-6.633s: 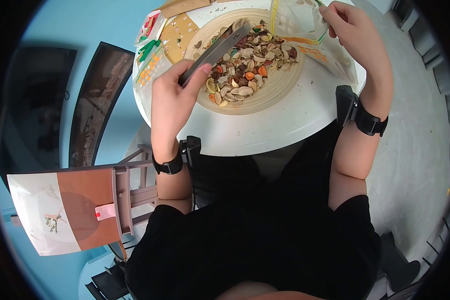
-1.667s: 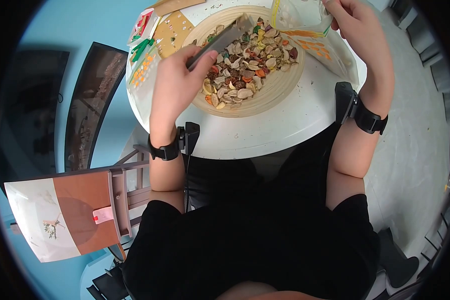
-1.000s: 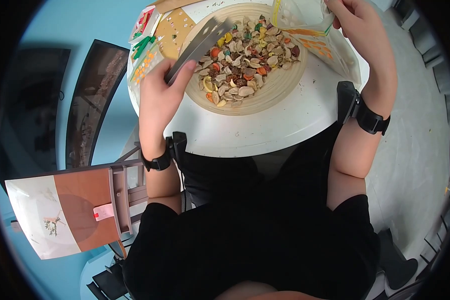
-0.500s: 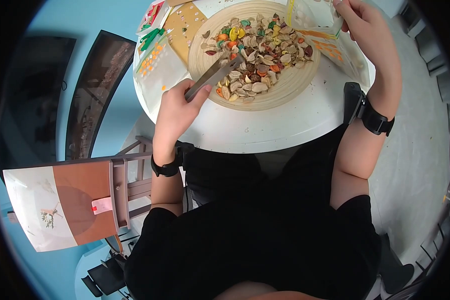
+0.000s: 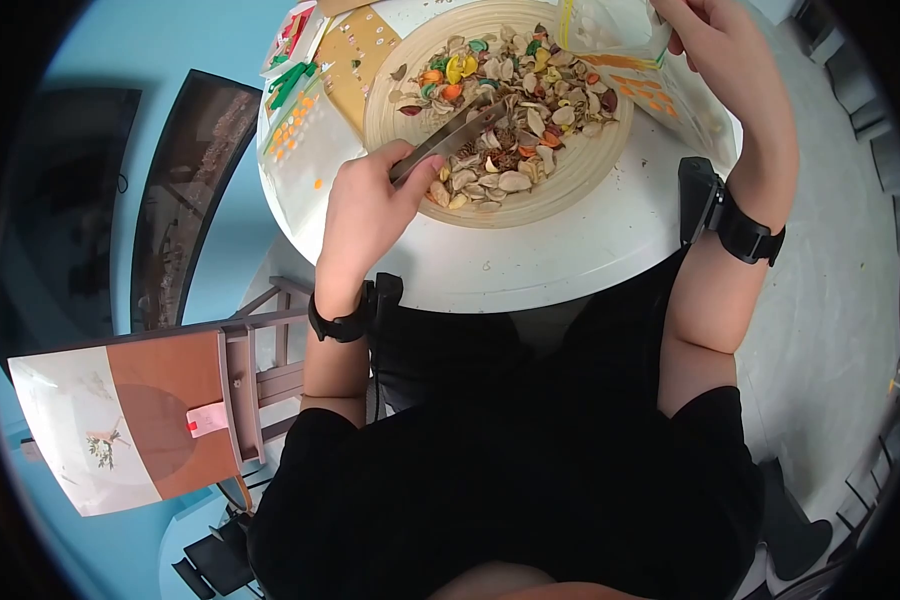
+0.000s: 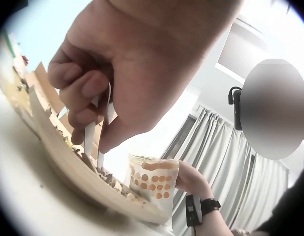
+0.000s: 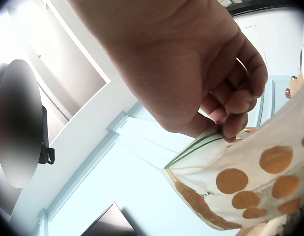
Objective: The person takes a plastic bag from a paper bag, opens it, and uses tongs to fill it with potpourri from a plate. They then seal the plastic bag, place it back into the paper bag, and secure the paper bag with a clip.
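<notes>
In the head view my left hand [image 5: 370, 205] grips metal tongs [image 5: 455, 140], whose tips point down into the middle of a potpourri pile [image 5: 515, 180]. Dried petals, cone-like pieces and orange, green and yellow bits make up the pile, spread on a round wooden plate [image 5: 590, 175]. The left wrist view shows both arms of the tongs [image 6: 89, 140] between thumb and fingers, tips low among the petals. With thumb and fingers my right hand [image 5: 720, 50] pinches the green zip edge of a clear, orange-dotted zip bag [image 7: 245, 182]. The bag's mouth gapes beside the plate's far right.
A second orange-dotted bag [image 5: 305, 165] lies flat at the left of the white table [image 5: 530, 270]. Behind it are green clips [image 5: 288, 85], a red and white box [image 5: 295, 38] and a brown card [image 5: 355, 65] with small specks. A chair [image 5: 250, 390] stands at lower left.
The tongs have moved from near the bag's mouth, back left over the plate, then down into the pile's middle. My right hand keeps its pinch on the bag.
</notes>
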